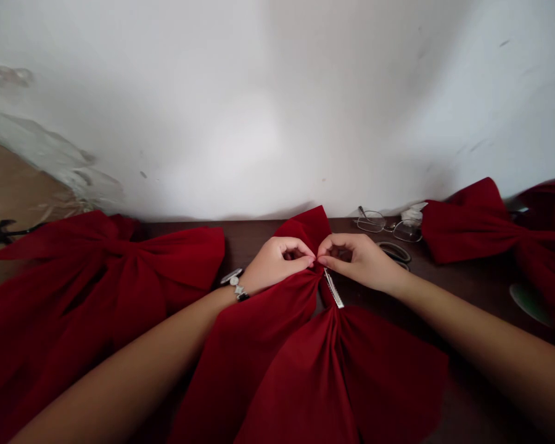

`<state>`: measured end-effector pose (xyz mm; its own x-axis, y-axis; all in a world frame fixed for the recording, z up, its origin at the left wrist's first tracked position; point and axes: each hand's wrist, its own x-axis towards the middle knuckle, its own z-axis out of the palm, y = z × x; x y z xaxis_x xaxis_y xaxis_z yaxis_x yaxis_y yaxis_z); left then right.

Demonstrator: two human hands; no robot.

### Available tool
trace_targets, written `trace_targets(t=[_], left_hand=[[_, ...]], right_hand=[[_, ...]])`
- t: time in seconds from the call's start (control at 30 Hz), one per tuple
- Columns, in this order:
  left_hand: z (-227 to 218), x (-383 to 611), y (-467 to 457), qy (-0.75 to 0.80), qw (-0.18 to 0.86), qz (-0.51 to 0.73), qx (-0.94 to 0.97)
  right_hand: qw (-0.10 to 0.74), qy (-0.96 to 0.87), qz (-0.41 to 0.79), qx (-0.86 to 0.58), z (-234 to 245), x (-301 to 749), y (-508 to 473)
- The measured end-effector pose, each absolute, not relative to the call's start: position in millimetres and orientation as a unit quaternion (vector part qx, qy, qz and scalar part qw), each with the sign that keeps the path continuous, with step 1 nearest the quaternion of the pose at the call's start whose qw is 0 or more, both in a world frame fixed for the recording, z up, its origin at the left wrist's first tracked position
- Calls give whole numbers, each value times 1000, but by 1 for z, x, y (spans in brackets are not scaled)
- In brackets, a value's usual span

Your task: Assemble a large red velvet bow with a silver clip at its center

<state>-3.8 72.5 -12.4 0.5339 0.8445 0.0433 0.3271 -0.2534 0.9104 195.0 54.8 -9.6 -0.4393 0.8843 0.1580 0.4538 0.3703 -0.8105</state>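
Note:
A large red fabric bow [300, 376] lies in front of me, its cloth gathered toward the middle. My left hand [282, 259] pinches the gathered part of the bow between thumb and forefinger. Close against it, fingertips almost touching, my right hand [358, 259] also pinches at the same spot; the exact bit of cloth between the fingers is hidden. Just below the fingertips a slim silvery metal hair clip [333, 288] sits along the bow's centre, over the pleats. On my left wrist is a bracelet [238, 287].
Another red bow [124, 259] covers the dark table [240, 243] at left; more red bows [472, 228] lie at right. Eyeglasses [388, 227], scissors handles [395, 251] and a green disc [531, 303] are also there. A white wall [240, 111] rises behind, with clear plastic [41, 148] at left.

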Motion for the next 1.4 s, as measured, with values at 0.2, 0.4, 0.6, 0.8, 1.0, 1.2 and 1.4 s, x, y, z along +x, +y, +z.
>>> trace_targets(t=[0.2, 0.4, 0.6, 0.8, 1.0, 1.2, 1.4], left_hand=[[-12, -4, 73, 396, 459, 277, 746], [-12, -6, 74, 401, 449, 272, 751], [-12, -6, 74, 402, 442, 256, 760], [-10, -5, 74, 402, 440, 248, 764], [-9, -5, 75, 400, 445, 237, 765], [-9, -6, 76, 402, 453, 233, 761], [-8, -6, 76, 398, 462, 241, 755]], right_hand=[[297, -776, 342, -439, -9, 191, 53], [305, -762, 362, -441, -10, 188, 51], [307, -752, 379, -444, -12, 187, 52], [318, -746, 370, -453, -15, 185, 51], [328, -739, 370, -457, -16, 183, 50], [320, -741, 369, -462, -16, 183, 51], [318, -732, 383, -465, -13, 183, 51]])
